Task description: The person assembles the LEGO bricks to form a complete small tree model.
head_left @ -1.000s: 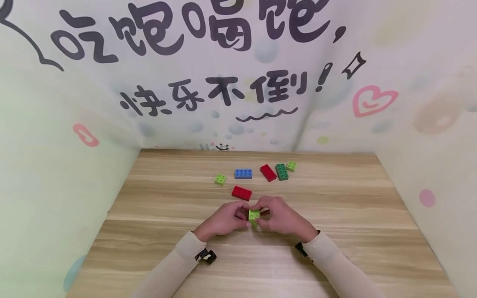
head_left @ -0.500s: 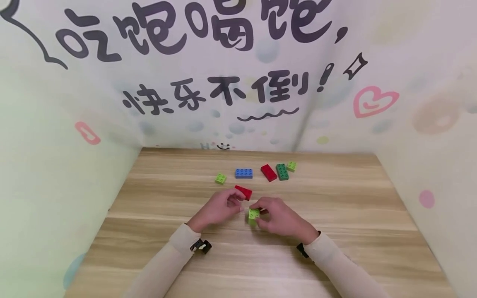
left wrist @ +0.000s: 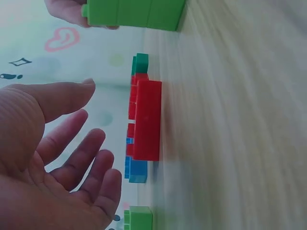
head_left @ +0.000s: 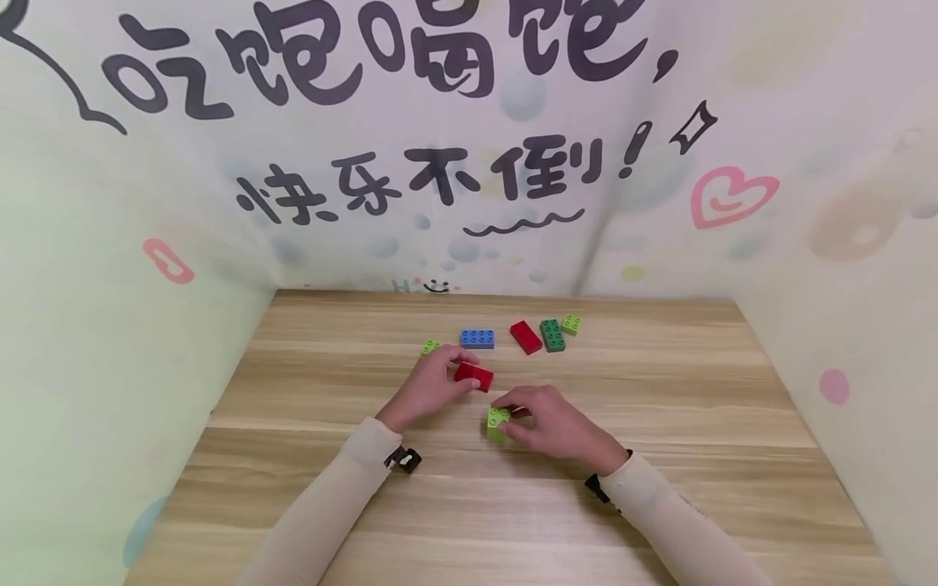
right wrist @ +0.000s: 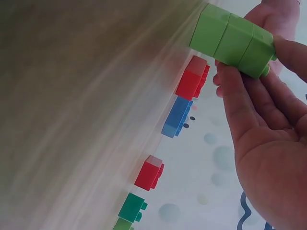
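Observation:
My left hand (head_left: 428, 387) reaches over a red toy building brick (head_left: 473, 373). Its thumb is on the near side and its fingers are towards the far side. In the left wrist view the thumb and spread, half-bent fingers hang just above the studs of that red brick (left wrist: 148, 120), not closed round it. To the right, my right hand (head_left: 553, 422) pinches the top of an upright stack of light green bricks (head_left: 497, 428) between thumb and fingers. The right wrist view shows this green stack (right wrist: 232, 40) as three square bricks pressed together.
Behind the hands lie a blue brick (head_left: 477, 338), another red brick (head_left: 525, 336) and a dark green brick (head_left: 553, 334). A light green brick (head_left: 572, 324) sits beside the dark green one. Another light green brick (head_left: 431, 347) is partly hidden behind my left hand. Printed walls enclose the wooden table (head_left: 330, 521).
My left hand has left the green stack and moved away from me to the near red brick. My right hand has stayed on the stack.

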`<state>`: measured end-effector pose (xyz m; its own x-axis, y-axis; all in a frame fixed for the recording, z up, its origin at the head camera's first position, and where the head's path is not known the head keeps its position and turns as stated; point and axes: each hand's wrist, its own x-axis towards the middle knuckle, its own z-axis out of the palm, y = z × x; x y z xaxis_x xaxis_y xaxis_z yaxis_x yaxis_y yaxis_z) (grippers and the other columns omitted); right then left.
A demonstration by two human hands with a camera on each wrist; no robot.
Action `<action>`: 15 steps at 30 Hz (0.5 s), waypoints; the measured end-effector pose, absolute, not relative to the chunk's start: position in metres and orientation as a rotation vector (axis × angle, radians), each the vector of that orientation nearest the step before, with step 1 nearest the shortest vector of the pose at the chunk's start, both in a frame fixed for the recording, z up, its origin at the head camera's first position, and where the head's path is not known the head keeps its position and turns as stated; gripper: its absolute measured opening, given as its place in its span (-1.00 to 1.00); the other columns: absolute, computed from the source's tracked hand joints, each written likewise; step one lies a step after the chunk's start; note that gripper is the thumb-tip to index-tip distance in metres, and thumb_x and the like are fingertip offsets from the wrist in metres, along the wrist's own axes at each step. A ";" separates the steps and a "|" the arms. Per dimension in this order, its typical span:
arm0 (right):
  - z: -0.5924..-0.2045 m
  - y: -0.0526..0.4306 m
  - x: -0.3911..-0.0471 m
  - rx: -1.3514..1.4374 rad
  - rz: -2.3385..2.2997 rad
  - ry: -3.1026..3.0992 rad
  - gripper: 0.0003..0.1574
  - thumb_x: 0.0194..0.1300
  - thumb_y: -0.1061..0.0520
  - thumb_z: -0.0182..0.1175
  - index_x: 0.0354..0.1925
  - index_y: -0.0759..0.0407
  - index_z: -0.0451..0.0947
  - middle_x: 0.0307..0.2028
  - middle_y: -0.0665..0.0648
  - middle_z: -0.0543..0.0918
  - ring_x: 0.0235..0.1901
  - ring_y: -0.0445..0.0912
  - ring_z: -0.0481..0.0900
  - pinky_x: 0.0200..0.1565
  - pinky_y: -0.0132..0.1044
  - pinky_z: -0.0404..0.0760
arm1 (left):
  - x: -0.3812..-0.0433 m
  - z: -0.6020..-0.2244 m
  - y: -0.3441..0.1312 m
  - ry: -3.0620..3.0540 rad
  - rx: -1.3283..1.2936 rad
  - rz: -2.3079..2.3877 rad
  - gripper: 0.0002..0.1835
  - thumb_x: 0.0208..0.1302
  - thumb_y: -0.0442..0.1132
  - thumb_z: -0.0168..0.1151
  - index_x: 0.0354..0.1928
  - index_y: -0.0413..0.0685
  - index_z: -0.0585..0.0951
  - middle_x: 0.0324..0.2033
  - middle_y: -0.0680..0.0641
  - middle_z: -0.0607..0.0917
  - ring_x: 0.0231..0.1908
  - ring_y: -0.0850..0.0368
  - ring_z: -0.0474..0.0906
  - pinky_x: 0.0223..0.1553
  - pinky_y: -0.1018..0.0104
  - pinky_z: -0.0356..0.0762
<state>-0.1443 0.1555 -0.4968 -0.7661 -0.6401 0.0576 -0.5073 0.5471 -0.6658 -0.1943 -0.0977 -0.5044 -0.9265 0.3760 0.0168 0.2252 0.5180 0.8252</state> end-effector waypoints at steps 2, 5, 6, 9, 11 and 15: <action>-0.497 0.156 -0.145 -0.962 -1.028 2.580 -0.60 0.38 0.14 0.45 0.16 0.10 0.72 0.07 0.02 0.80 -0.02 -0.17 0.78 0.07 -0.27 0.76 | -0.198 -0.506 -0.096 2.614 0.529 1.333 -0.63 0.37 -0.20 0.47 0.17 -0.10 0.71 0.16 -0.06 0.72 0.18 -0.10 0.61 0.22 -0.06 0.62; -0.498 0.156 -0.146 -0.926 -1.055 2.553 -0.60 0.38 0.14 0.45 0.16 0.10 0.72 0.07 0.01 0.80 -0.01 -0.17 0.78 0.08 -0.26 0.76 | -0.202 -0.508 -0.094 2.632 0.559 1.270 -0.62 0.36 -0.22 0.48 0.17 -0.09 0.72 0.18 -0.08 0.72 0.22 -0.08 0.59 0.26 -0.06 0.60; -0.498 0.156 -0.147 -0.916 -1.068 2.543 -0.60 0.38 0.15 0.45 0.16 0.10 0.72 0.07 0.02 0.80 -0.01 -0.17 0.78 0.08 -0.25 0.76 | -0.204 -0.509 -0.093 2.635 0.569 1.249 -0.62 0.35 -0.22 0.49 0.18 -0.09 0.72 0.19 -0.09 0.72 0.23 -0.07 0.59 0.26 -0.05 0.60; -0.499 0.156 -0.147 -0.868 -1.123 2.500 -0.62 0.38 0.16 0.44 0.15 0.10 0.72 0.07 0.01 0.79 0.00 -0.15 0.77 0.07 -0.25 0.77 | -0.208 -0.513 -0.091 2.627 0.588 1.196 -0.59 0.33 -0.23 0.50 0.20 -0.05 0.71 0.22 -0.09 0.71 0.23 -0.05 0.59 0.24 0.01 0.63; -0.499 0.155 -0.148 -0.838 -1.156 2.466 -0.63 0.39 0.16 0.43 0.14 0.08 0.72 0.06 0.00 0.78 0.01 -0.15 0.76 0.09 -0.25 0.76 | -0.210 -0.515 -0.090 2.618 0.595 1.162 -0.57 0.32 -0.24 0.51 0.22 -0.04 0.71 0.23 -0.08 0.71 0.22 -0.03 0.59 0.23 0.03 0.64; -0.499 0.156 -0.149 -0.797 -1.201 2.404 -0.66 0.41 0.14 0.40 0.13 0.02 0.70 0.07 -0.04 0.76 0.05 -0.13 0.73 0.13 -0.20 0.75 | -0.212 -0.517 -0.089 2.598 0.601 1.104 -0.54 0.30 -0.26 0.52 0.24 -0.02 0.70 0.20 -0.08 0.72 0.15 -0.01 0.61 0.19 0.05 0.65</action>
<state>-0.1490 0.1556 -0.4989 -0.7862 -0.6161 -0.0482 -0.3315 0.4863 -0.8085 -0.2123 -0.0893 -0.5165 -0.8822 0.4656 -0.0704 0.2725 0.6268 0.7300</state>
